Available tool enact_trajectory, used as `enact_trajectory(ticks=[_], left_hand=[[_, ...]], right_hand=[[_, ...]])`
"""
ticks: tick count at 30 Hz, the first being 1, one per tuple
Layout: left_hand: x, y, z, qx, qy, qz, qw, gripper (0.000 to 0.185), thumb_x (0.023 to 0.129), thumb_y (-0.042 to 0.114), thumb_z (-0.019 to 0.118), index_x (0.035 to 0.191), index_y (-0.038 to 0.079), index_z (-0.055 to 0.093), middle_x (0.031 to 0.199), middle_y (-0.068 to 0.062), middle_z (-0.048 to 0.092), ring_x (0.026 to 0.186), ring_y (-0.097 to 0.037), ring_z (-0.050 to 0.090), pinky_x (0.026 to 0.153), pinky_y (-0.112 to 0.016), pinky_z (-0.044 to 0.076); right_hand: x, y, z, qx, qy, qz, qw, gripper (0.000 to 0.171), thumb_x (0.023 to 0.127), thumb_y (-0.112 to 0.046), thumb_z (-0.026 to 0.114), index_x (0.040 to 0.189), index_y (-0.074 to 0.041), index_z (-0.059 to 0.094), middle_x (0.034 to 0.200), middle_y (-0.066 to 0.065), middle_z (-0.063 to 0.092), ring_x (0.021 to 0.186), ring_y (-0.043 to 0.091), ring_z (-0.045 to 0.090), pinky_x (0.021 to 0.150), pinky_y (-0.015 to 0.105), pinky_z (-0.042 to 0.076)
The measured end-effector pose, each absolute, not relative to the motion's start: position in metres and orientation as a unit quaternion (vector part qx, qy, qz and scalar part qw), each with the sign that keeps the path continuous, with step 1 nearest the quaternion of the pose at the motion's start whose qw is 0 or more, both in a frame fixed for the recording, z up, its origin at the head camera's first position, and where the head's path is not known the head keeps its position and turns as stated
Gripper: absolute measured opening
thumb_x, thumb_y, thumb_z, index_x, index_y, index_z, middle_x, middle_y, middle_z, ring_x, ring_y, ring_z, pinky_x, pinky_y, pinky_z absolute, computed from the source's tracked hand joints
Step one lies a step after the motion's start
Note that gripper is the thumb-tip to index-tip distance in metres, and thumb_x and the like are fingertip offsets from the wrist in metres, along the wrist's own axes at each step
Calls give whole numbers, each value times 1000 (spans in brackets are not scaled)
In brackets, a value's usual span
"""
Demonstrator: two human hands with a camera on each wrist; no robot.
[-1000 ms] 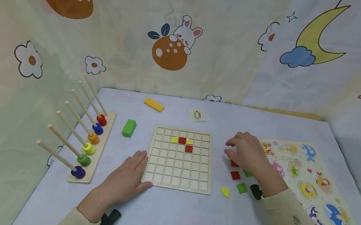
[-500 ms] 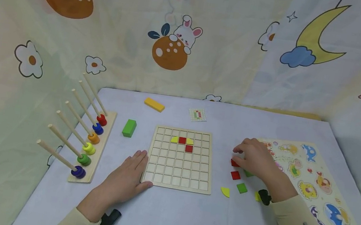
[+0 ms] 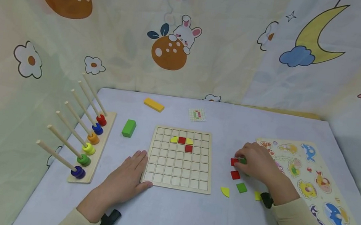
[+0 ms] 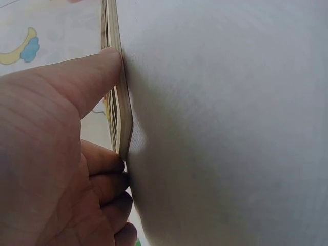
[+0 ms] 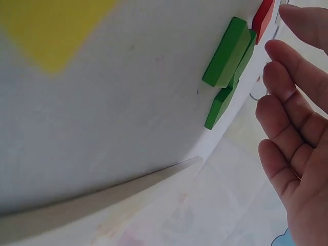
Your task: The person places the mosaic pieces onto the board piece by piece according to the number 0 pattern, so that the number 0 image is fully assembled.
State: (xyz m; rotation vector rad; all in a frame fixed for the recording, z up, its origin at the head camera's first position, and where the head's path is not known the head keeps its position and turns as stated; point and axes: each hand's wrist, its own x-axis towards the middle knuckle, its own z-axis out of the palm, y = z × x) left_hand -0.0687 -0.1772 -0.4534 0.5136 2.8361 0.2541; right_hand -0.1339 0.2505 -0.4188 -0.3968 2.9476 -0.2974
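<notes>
Green tiles (image 5: 223, 57), apparently light, stiff, best pinched by opposite edges, lie on the worktop (image 3: 182, 220) by the right hand (image 3: 259, 164), thumb and fingers parted; left hand (image 3: 126, 176), fingers outstretched, touches the grid board (image 3: 165, 160).

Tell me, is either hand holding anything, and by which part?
Nothing appears gripped: the left hand rests against the grid board at its near left corner, and the right hand is beside green tiles, with no visible pinch.
</notes>
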Motion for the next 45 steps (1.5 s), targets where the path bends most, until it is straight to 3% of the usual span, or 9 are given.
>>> enact_trajectory(ticks=[9,24,35,45], left_hand=[[-68,-178,-456,168,974,91,120,98,97,60,66,165,2,26,176,-15,19,165,-33,15,132,-53,23],[-69,-179,-453,179,973,90,114,96,98,59,64,164,1,27,175,-16,20,164,-33,16,132,-53,24],[-69,-177,-451,179,973,90,115,96,98,59,65,164,2,27,175,-16,22,164,-34,17,132,-54,24],[-68,-177,-454,178,973,89,117,96,98,60,64,165,2,27,175,-15,21,164,-32,17,132,-53,25]], right_hand=[[-136,251,-422,-151,981,-94,74,26,83,-24,88,106,-14,82,96,0,68,92,21,57,82,40,52],[-140,249,-423,-153,982,-79,75,26,86,-26,86,107,-13,82,97,1,70,95,23,57,86,43,53],[-140,237,-416,-171,980,-93,45,21,87,-24,84,104,-12,82,95,0,69,93,22,57,83,41,50],[-141,218,-414,-184,978,-95,36,20,88,-24,85,103,-12,82,97,3,70,95,23,58,88,44,52]])
